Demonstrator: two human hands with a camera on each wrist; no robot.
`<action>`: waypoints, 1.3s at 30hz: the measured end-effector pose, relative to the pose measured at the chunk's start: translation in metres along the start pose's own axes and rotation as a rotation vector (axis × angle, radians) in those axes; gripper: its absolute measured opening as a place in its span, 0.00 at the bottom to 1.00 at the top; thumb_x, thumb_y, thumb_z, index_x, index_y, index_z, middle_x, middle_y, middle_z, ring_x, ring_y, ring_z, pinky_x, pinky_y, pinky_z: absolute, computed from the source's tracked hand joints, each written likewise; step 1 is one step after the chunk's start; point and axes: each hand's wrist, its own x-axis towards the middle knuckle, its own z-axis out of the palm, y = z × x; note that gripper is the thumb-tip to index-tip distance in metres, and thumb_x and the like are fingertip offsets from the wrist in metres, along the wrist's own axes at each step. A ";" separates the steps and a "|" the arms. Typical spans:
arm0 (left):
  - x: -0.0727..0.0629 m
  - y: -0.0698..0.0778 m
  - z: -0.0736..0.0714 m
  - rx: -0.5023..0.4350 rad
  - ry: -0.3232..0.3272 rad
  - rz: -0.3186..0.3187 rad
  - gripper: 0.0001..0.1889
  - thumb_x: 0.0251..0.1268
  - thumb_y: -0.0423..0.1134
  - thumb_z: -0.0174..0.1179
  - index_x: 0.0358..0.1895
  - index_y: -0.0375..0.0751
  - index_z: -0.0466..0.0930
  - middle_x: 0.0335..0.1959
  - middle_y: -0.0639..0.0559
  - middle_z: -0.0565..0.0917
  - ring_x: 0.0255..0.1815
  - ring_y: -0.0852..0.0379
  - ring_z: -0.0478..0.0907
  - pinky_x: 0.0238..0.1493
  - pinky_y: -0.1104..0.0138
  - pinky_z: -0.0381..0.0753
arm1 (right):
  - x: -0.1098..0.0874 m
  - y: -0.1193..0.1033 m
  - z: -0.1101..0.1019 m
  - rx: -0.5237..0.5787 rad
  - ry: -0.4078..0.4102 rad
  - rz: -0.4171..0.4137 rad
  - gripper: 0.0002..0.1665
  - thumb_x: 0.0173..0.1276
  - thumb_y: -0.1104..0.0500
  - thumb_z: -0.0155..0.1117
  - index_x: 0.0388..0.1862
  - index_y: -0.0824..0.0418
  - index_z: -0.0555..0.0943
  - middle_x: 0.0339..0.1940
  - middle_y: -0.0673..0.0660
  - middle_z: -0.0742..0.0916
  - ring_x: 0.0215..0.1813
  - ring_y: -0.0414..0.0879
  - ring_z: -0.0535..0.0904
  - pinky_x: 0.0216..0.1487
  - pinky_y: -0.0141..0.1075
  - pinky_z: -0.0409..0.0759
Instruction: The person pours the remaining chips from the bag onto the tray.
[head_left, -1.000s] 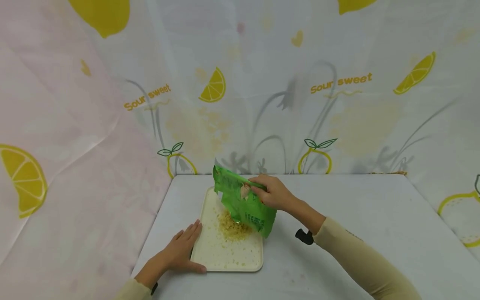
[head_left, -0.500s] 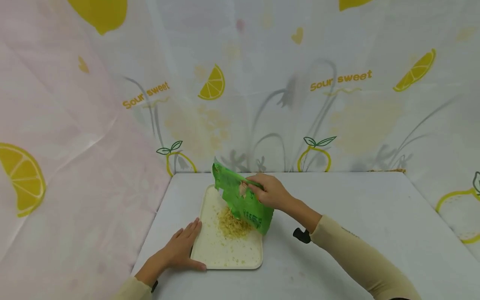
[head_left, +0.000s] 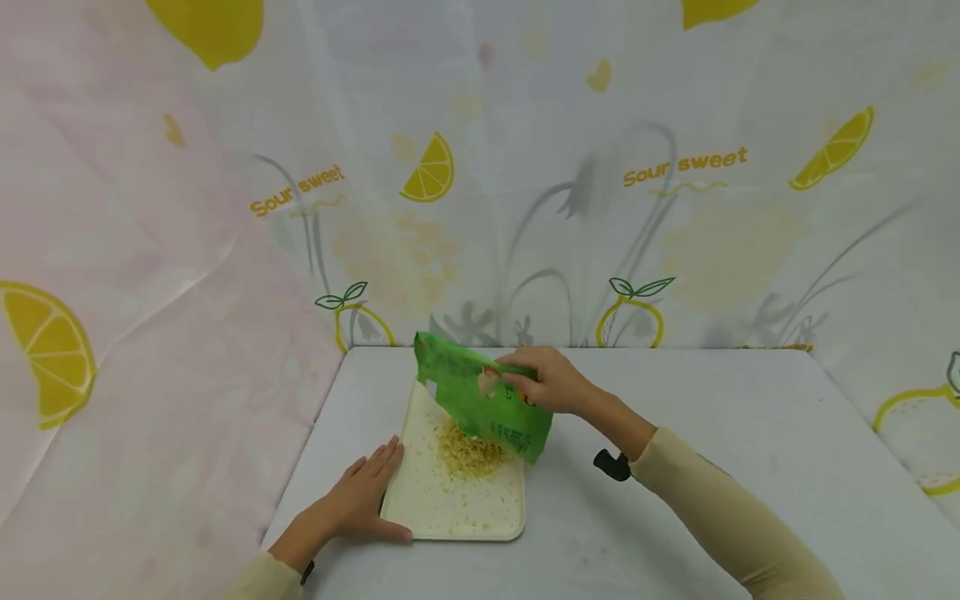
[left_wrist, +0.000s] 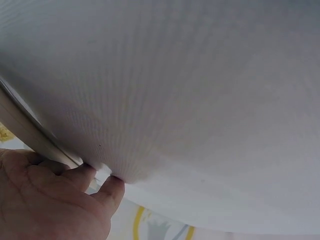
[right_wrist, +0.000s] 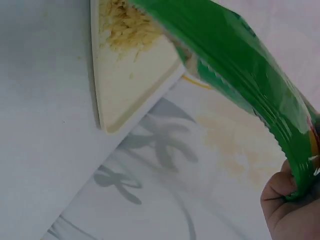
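Right grip closed on the green bag.

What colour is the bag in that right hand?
The bag is mostly green, clearest in the head view.

The tray leaves passage over its near end; the green bag blocks the far end
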 end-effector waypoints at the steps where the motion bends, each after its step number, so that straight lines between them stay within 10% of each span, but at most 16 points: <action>1: 0.000 0.000 0.000 -0.005 -0.004 -0.001 0.71 0.39 0.76 0.68 0.78 0.30 0.44 0.80 0.34 0.46 0.79 0.33 0.48 0.71 0.35 0.53 | -0.002 0.002 0.001 0.000 -0.036 0.008 0.17 0.73 0.64 0.60 0.58 0.67 0.82 0.39 0.59 0.87 0.19 0.31 0.71 0.26 0.32 0.74; 9: 0.001 0.000 -0.001 -0.017 -0.008 -0.018 0.72 0.37 0.77 0.67 0.79 0.31 0.44 0.81 0.35 0.46 0.80 0.34 0.47 0.72 0.35 0.52 | -0.007 0.003 0.003 0.001 -0.071 0.063 0.18 0.74 0.61 0.59 0.60 0.66 0.80 0.45 0.61 0.87 0.14 0.32 0.70 0.21 0.31 0.72; 16: 0.000 -0.001 -0.004 0.004 -0.005 -0.010 0.72 0.38 0.77 0.67 0.79 0.31 0.43 0.81 0.34 0.46 0.80 0.33 0.48 0.71 0.35 0.52 | -0.005 -0.004 -0.003 -0.015 0.113 0.045 0.16 0.72 0.64 0.61 0.56 0.66 0.83 0.41 0.60 0.87 0.17 0.34 0.70 0.23 0.33 0.72; 27: 0.004 -0.003 -0.001 0.007 -0.008 -0.013 0.73 0.38 0.78 0.66 0.79 0.31 0.43 0.81 0.35 0.45 0.80 0.35 0.47 0.72 0.36 0.53 | -0.004 -0.001 0.007 -0.047 0.087 0.029 0.14 0.71 0.63 0.62 0.54 0.65 0.84 0.44 0.60 0.88 0.17 0.31 0.69 0.24 0.32 0.73; 34: 0.000 -0.001 0.000 0.000 -0.003 -0.009 0.73 0.38 0.77 0.68 0.78 0.30 0.44 0.80 0.33 0.46 0.79 0.33 0.49 0.71 0.35 0.53 | -0.002 -0.010 0.000 0.006 0.229 -0.014 0.12 0.72 0.65 0.61 0.51 0.66 0.85 0.34 0.58 0.86 0.18 0.34 0.70 0.21 0.32 0.71; 39: 0.000 0.000 -0.003 -0.011 -0.012 -0.009 0.72 0.39 0.76 0.68 0.78 0.30 0.43 0.81 0.34 0.46 0.80 0.34 0.47 0.71 0.35 0.52 | -0.005 -0.003 0.013 -0.107 0.143 -0.038 0.12 0.71 0.62 0.63 0.49 0.64 0.86 0.39 0.57 0.89 0.24 0.32 0.73 0.26 0.31 0.73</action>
